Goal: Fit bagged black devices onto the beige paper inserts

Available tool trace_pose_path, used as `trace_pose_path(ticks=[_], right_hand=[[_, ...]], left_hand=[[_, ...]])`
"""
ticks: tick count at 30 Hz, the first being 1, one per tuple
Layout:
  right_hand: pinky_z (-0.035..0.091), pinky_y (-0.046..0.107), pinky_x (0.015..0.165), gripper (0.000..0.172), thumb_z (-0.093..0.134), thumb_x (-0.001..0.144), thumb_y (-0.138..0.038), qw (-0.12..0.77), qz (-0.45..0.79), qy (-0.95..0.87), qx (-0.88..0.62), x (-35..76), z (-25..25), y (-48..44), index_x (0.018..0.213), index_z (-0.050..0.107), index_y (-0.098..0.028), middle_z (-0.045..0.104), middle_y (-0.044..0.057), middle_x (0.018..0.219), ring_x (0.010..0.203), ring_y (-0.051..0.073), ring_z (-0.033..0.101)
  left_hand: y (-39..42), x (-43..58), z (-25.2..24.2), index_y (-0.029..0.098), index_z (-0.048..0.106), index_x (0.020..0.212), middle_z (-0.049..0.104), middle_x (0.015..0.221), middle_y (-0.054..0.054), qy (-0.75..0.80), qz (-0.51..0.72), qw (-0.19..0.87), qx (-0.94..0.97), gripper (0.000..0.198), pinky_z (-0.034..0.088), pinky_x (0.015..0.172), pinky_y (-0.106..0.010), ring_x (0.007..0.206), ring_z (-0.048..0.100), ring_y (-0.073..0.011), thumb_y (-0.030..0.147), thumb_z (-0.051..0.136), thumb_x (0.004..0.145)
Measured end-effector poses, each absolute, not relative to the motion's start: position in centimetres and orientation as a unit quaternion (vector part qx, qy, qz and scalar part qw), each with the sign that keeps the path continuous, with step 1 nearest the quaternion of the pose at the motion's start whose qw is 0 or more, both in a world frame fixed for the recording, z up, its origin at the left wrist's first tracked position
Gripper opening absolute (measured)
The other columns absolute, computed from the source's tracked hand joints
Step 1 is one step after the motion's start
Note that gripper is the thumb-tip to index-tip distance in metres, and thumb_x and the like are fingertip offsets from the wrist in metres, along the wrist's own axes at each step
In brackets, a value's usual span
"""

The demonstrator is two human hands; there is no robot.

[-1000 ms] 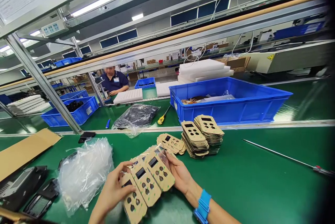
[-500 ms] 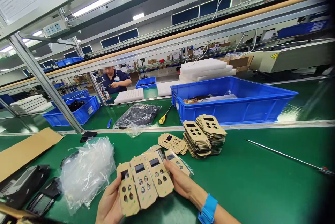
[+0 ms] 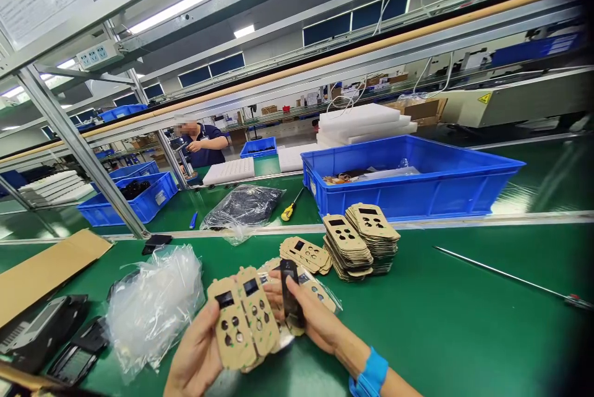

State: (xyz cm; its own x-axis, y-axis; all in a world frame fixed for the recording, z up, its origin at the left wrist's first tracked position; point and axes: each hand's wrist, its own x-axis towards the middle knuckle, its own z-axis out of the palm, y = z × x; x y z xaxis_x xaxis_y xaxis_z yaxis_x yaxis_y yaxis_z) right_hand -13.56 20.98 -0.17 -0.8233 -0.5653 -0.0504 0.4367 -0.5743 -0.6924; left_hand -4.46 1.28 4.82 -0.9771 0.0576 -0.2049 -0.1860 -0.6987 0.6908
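My left hand (image 3: 197,344) grips tan paper-backed panels (image 3: 236,334), fanned so that two show side by side. Each has a dark rectangular window, several round holes and small green marks. Close to their right, my right hand (image 3: 318,320) is closed on a single panel (image 3: 291,298), turned so its glossy black face shows. Behind my hands, more tan panels (image 3: 304,253) lie spread on the green bench, some partly hidden by my right hand. Two tall stacks of the same panels, a front one (image 3: 348,247) and a rear one (image 3: 378,233), stand farther right.
Crumpled clear plastic bags (image 3: 155,307) and black plastic housings (image 3: 74,354) lie at left, with cardboard (image 3: 51,270) behind. A large blue bin (image 3: 408,196), yellow screwdriver (image 3: 288,210) and bagged dark material (image 3: 244,205) are across the bench. A metal rod (image 3: 501,273) lies right. A co-worker (image 3: 206,143) sits beyond.
The right-hand panel of the three fanned out has come away from the other two. My right hand has turned it from its tan backing to its black face.
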Motion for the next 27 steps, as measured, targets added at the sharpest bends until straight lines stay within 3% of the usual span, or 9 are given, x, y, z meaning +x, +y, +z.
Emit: trace_pose_path(ticks=[3,6,11,15,19,23,27], right_hand=[[0.052,0.04,0.085,0.06,0.072,0.074,-0.062,0.379,-0.85,0.326,-0.165,-12.2,-0.2,20.6,0.114,0.062,-0.019,0.07,0.01,0.103,0.101,0.027,0.064],[0.05,0.043,0.087,0.064,0.083,0.064,-0.055,0.367,-0.85,0.344,-0.155,-12.1,-0.3,20.7,0.11,0.063,-0.016,0.071,0.012,0.1,0.098,0.029,0.066],[0.055,0.042,0.072,0.064,0.078,0.062,-0.063,0.213,-0.869,0.446,-0.038,-13.9,-0.1,21.3,0.1,0.065,-0.015,0.071,0.013,0.09,0.086,0.03,0.067],[0.048,0.041,0.093,0.07,0.07,0.069,-0.069,0.067,-0.864,0.499,-0.025,-14.7,-0.3,21.6,0.117,0.06,-0.02,0.065,0.009,0.112,0.107,0.029,0.058],[0.033,0.041,0.109,0.061,0.051,0.087,-0.064,-0.057,-0.73,0.659,-0.172,-13.4,-1.0,21.1,0.13,0.053,-0.021,0.054,0.01,0.13,0.123,0.028,0.046],[0.031,0.042,0.111,0.07,0.05,0.085,-0.068,-0.033,-0.666,0.689,-0.284,-12.0,-1.8,20.5,0.137,0.046,-0.021,0.048,0.012,0.137,0.13,0.029,0.039],[0.039,0.043,0.106,0.074,0.054,0.078,-0.075,0.098,-0.779,0.594,-0.175,-12.1,-1.3,20.6,0.125,0.058,-0.018,0.06,0.013,0.125,0.121,0.03,0.05]], left_hand=[[4.2,-5.2,4.9,0.017,0.055,0.13,0.064,0.123,-0.014,0.372,0.918,0.106,-0.088,0.039,0.05,0.098,-0.045,0.117,0.057,-0.031,0.019,0.054,0.09],[4.2,-5.3,4.5,0.017,0.049,0.135,0.063,0.125,-0.015,0.382,0.915,0.103,-0.083,0.047,0.051,0.098,-0.045,0.116,0.058,-0.0315,0.019,0.057,0.089],[-0.2,-4.6,4.6,0.02,0.037,0.142,0.065,0.121,-0.014,0.418,0.896,0.01,-0.149,0.06,0.05,0.099,-0.044,0.115,0.058,-0.0296,0.016,0.06,0.087],[-0.8,-4.6,5.4,0.02,0.047,0.135,0.067,0.119,-0.012,0.441,0.868,-0.094,-0.209,0.062,0.051,0.098,-0.041,0.116,0.058,-0.0301,0.026,0.072,0.079],[3.5,-5.3,4.4,0.02,0.065,0.117,0.069,0.114,-0.01,0.442,0.879,-0.068,-0.167,0.056,0.046,0.103,-0.043,0.12,0.054,-0.0322,0.035,0.083,0.067],[8.1,-6.1,2.1,0.021,0.071,0.107,0.069,0.115,-0.01,0.442,0.892,-0.031,-0.093,0.043,0.04,0.107,-0.043,0.123,0.052,-0.0318,0.039,0.08,0.069],[8.1,-6.3,1.7,0.021,0.07,0.108,0.071,0.111,-0.011,0.396,0.913,0.018,-0.101,0.04,0.043,0.104,-0.046,0.12,0.055,-0.0319,0.036,0.079,0.071]])
